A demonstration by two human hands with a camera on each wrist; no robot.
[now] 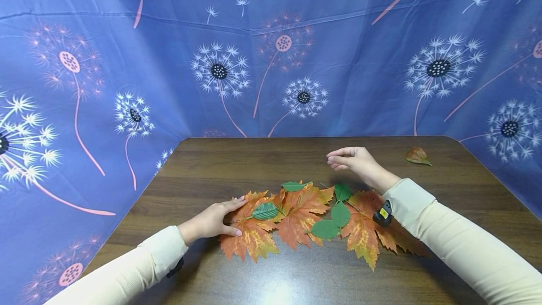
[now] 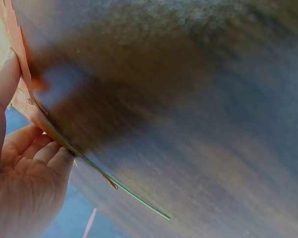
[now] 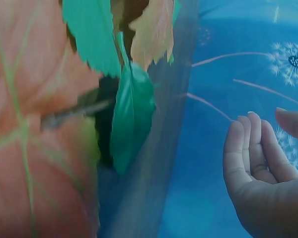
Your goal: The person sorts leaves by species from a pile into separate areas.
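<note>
My left hand point(image 1: 213, 220) rests on the leftmost orange maple leaf point(image 1: 256, 241), thumb and fingers spread over its left part. In the left wrist view the thumb touches the leaf's edge, and a thin green stem point(image 2: 139, 198) sticks out past the fingertips. Above the table, behind the row of leaves, hovers my right hand point(image 1: 357, 164). Its fingers are loosely bent with nothing between them. Below it lie a green leaf point(image 1: 342, 192) and the right orange maple leaf point(image 1: 364, 244), partly covered by the forearm. The right wrist view shows the hand point(image 3: 260, 168) empty.
A middle maple leaf point(image 1: 296, 220) and several green leaves, one a serrated leaf point(image 1: 265, 211), overlap across the wooden table point(image 1: 237, 159). One brownish leaf point(image 1: 418, 155) lies apart at the back right. A blue dandelion-print cloth point(image 1: 347, 60) hangs behind.
</note>
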